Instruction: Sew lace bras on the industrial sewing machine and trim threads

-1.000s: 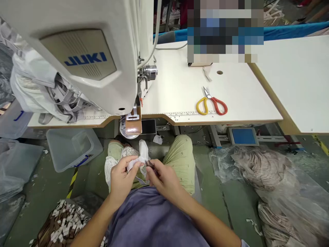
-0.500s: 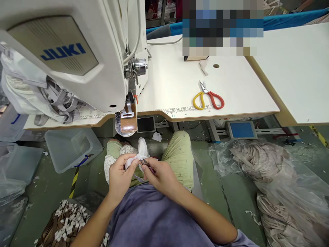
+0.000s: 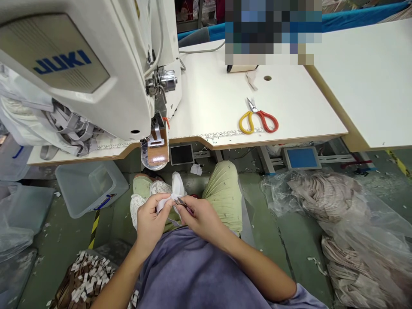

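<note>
Above my lap, my left hand (image 3: 150,221) pinches a piece of white fabric (image 3: 177,184) between thumb and fingers, and part of the cloth stands up past the fingertips. Closed around small thread snips (image 3: 181,202), my right hand (image 3: 206,219) brings their dark pointed blades against the cloth beside the left fingertips. Most of the snips' handle is hidden in the right palm. A thin grey strip hangs below the fabric, partly covered by the hands.
A JUKI sewing machine (image 3: 122,64) stands ahead on the white table (image 3: 206,98). Red-and-yellow scissors (image 3: 254,112) lie near the table's edge. Strappy garments (image 3: 71,124) are heaped left, above a clear plastic bin (image 3: 80,189). Bagged beige fabric (image 3: 325,193) sits on the floor at right.
The view has shifted slightly, so the machine and table appear a little further left. Both hands keep nearly the same hold, with the snips still at the fabric.
</note>
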A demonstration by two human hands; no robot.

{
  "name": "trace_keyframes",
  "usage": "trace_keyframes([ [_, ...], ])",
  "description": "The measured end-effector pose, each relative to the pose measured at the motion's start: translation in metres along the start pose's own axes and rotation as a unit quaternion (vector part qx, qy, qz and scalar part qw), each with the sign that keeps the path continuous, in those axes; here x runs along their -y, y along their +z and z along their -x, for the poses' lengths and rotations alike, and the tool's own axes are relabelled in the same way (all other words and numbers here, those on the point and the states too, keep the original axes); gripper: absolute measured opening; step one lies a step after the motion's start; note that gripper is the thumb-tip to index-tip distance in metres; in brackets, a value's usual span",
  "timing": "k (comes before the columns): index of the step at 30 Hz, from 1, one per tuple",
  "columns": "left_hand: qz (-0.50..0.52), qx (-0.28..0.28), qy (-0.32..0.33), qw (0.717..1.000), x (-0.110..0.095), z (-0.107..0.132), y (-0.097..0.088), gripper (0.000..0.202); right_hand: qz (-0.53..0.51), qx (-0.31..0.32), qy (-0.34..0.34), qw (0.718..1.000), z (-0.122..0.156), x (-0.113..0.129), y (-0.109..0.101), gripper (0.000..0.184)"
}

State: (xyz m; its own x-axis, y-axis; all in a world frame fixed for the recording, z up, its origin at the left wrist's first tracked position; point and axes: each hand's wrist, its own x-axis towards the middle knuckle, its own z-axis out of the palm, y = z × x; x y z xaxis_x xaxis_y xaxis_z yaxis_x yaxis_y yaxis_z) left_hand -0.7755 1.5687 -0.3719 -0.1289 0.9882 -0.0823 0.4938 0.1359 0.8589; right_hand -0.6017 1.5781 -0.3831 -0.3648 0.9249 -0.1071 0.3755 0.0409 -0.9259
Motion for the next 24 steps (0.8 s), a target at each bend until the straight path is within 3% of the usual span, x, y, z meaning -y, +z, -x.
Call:
trace_keyframes([
  [7,0.022,0.024,-0.036,0.999,0.004,0.001,0.003,0.022,-0.009,-0.005,0.006,1.000,0.003,-0.004,0.006,0.027],
  [11,0.057,0.037,-0.070,0.995,0.014,0.000,0.005,0.023,-0.212,0.006,0.066,0.975,0.014,-0.003,-0.003,0.023],
  [13,0.103,0.042,-0.111,0.987,0.019,0.000,0.006,0.026,-0.288,-0.055,0.083,0.952,0.018,-0.002,-0.014,0.023],
  [16,0.168,0.046,-0.151,0.973,0.021,0.003,0.007,0.032,-0.199,-0.113,0.057,0.972,0.019,-0.003,-0.025,0.025],
  [18,0.174,0.040,-0.144,0.973,0.018,0.006,0.006,0.031,-0.107,-0.061,0.036,0.992,0.016,-0.003,-0.022,0.023],
  [21,0.148,0.023,-0.117,0.982,0.010,0.011,0.004,0.026,-0.054,0.023,0.026,0.998,0.013,-0.005,-0.009,0.019],
  [24,0.106,0.009,-0.088,0.991,0.006,0.015,0.002,0.022,-0.020,-0.019,0.007,1.000,0.011,-0.008,0.001,0.015],
])
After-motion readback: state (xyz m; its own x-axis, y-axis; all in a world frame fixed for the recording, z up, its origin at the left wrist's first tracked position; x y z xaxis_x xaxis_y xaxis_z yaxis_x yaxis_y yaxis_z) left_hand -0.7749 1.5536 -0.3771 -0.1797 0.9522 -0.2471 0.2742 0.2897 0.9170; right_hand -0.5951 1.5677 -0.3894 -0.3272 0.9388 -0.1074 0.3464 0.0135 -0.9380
